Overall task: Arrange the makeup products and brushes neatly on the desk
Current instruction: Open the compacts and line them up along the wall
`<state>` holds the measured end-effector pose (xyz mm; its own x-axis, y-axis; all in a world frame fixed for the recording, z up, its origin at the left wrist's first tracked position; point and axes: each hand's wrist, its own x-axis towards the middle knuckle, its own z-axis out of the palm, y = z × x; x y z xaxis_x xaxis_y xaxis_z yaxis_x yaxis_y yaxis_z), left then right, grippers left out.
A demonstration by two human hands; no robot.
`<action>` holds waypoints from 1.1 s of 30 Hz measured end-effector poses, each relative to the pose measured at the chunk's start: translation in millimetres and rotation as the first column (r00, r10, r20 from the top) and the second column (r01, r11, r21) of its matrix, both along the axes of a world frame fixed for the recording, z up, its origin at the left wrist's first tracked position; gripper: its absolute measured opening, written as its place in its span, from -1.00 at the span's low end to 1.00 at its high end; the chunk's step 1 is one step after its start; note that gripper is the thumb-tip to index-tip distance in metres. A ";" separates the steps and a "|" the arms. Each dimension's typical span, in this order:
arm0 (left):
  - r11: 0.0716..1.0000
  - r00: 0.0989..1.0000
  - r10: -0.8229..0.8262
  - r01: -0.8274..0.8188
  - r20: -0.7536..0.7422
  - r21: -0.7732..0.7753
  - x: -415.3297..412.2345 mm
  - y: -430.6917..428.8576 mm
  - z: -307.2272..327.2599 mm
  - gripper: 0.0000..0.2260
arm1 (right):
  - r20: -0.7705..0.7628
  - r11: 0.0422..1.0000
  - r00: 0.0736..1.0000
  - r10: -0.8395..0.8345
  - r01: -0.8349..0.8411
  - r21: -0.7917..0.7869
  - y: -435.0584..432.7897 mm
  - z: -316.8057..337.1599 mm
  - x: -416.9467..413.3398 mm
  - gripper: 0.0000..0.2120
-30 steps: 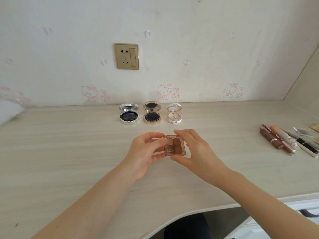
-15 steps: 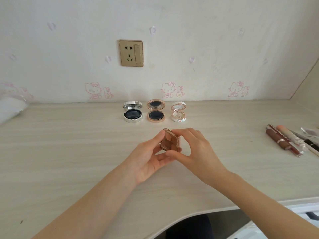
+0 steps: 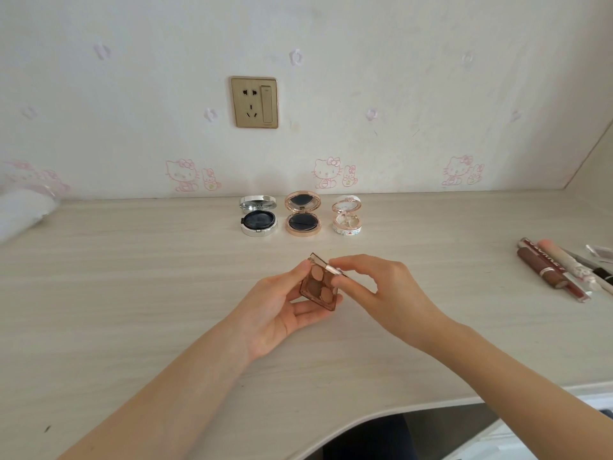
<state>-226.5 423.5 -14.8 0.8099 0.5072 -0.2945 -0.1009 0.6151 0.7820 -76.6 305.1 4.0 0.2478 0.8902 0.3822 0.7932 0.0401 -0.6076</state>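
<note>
A small square brown eyeshadow palette (image 3: 317, 287) is held tilted above the middle of the desk (image 3: 132, 293). My left hand (image 3: 278, 310) cradles its base from the left and below. My right hand (image 3: 378, 290) pinches the clear lid at the palette's upper right edge, lifted partly open. Behind, in a row by the wall, stand three open round compacts: a silver compact (image 3: 258, 217), a gold compact (image 3: 302, 216) and a white floral compact (image 3: 347, 218).
Lip gloss tubes (image 3: 547, 270) and several pencils or brushes (image 3: 593, 270) lie at the desk's right edge. A white bundle (image 3: 23, 210) sits far left. A wall socket (image 3: 254, 101) is above the compacts. The desk's curved front edge runs below my arms.
The palette has turned from flat to tilted on edge in my left hand, and my right fingers have moved to its top edge, where the lid now stands apart from the base.
</note>
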 end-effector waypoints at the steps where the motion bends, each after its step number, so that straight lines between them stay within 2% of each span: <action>1: 1.000 1.000 0.006 -0.006 -0.005 0.000 0.0 -0.2 0.0 -0.66 | 0.008 1.000 1.000 0.004 -0.004 0.017 0.8 0.0 -0.6 -0.75; 3: 0.998 0.999 0.022 -0.019 -0.042 0.060 -0.4 -2.0 -0.2 -0.70 | 0.061 0.999 0.998 0.034 -0.036 0.021 2.8 0.2 -1.2 -0.77; 5: 0.970 0.991 0.066 -0.037 -0.116 0.238 -0.1 -6.3 0.0 -0.76 | 0.112 0.998 0.992 0.059 -0.059 -0.006 5.0 1.0 -0.7 -0.77; 6: 0.926 0.980 0.116 -0.047 -0.162 0.376 0.1 -8.6 0.0 -0.80 | 0.119 0.998 0.991 0.062 -0.061 -0.009 6.0 1.9 0.3 -0.77; 8: 0.755 0.930 0.284 -0.068 -0.232 0.652 0.7 -11.2 -0.1 -0.86 | 0.126 0.998 0.990 0.065 -0.067 0.011 7.9 4.3 3.2 -0.79; 10: 0.603 0.872 0.420 -0.063 -0.250 0.795 0.2 -10.5 -1.1 -0.84 | 0.151 0.998 0.986 0.065 -0.066 0.003 10.6 6.7 6.6 -0.80; 14: 0.430 0.850 0.462 0.038 -0.255 0.902 -4.8 -8.7 -6.5 -0.83 | 0.184 0.995 0.982 0.042 -0.026 -0.092 17.3 6.3 14.4 -0.79; 19: 0.039 0.847 0.489 0.217 -0.208 0.975 -9.0 -9.6 -13.1 -0.83 | 0.189 0.991 0.982 0.024 0.002 -0.137 24.6 1.5 16.5 -0.80; 21: -0.061 0.861 0.466 0.260 -0.203 0.964 -8.4 -9.7 -14.4 -0.83 | 0.190 0.990 0.982 0.024 0.003 -0.141 26.9 0.3 15.3 -0.80; 25: -0.148 0.879 0.438 0.277 -0.188 0.949 -7.4 -8.8 -17.5 -0.81 | 0.195 0.985 0.980 0.037 -0.003 -0.173 32.3 -1.3 11.9 -0.79; 33: -0.150 0.885 0.439 0.244 -0.156 0.958 -8.5 -9.8 -24.0 -0.82 | 0.211 0.979 0.973 0.093 -0.051 -0.198 36.9 1.7 12.7 -0.78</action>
<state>-235.0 413.7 -38.8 0.7230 0.5408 0.4299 0.3715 -0.8290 0.4180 -63.9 342.0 5.7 0.1098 0.9641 0.2417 0.9065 0.0027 -0.4223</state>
